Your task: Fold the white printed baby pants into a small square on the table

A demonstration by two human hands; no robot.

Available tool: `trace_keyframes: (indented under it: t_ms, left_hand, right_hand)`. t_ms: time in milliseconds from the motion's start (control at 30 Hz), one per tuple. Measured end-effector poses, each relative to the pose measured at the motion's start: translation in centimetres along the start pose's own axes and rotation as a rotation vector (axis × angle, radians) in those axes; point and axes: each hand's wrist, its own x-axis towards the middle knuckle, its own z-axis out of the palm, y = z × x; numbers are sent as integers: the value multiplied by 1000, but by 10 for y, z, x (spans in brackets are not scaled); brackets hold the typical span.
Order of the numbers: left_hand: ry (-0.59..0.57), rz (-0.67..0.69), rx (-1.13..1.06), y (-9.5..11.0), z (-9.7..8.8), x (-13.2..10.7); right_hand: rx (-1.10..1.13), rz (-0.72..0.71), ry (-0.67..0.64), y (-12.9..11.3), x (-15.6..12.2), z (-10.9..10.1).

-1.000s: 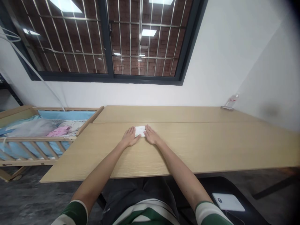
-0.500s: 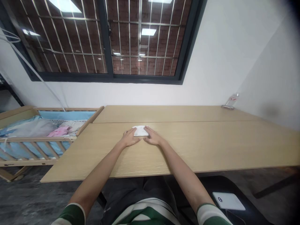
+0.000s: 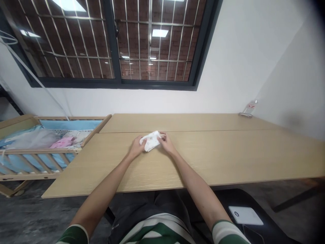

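A small folded white pad (image 3: 151, 141), soft-looking and with faint print on it, is between my two hands over the wooden table (image 3: 215, 152). It is tilted, its right end farther from me. My left hand (image 3: 137, 147) grips its left end, thumb on the near face. On the other end, my right hand (image 3: 166, 142) pinches the right edge with thumb and fingers. The fingertips behind the pad are partly hidden. Whether it is a diaper or a cloth I cannot tell.
A wooden crib (image 3: 38, 176) with blue lining and bedding stands left of the table. At the table's far right is a clear bottle (image 3: 250, 107). A white phone (image 3: 245, 216) rests on a black seat (image 3: 228, 196) to my right. Behind the table is a barred window (image 3: 154, 51).
The pad lay flat under both hands on the table; now it is raised and turned, its right end tipped away. My fingers have closed around its ends.
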Motion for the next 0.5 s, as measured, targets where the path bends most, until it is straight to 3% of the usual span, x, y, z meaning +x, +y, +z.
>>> trace_keyframes:
  t_ms: [100, 200, 367, 500]
  left_hand:
    - [22, -66, -102, 0, 5, 1]
    - [-28, -121, -155, -1, 11, -1]
    - [-150, -150, -98, 3, 11, -10]
    - [-243, -107, 28, 8, 7, -16]
  right_hand:
    - [193, 76, -36, -5, 0, 3]
    - [235, 156, -19, -4, -1, 7]
    - [104, 244, 214, 11, 0, 11]
    - [11, 230, 198, 19, 1, 9]
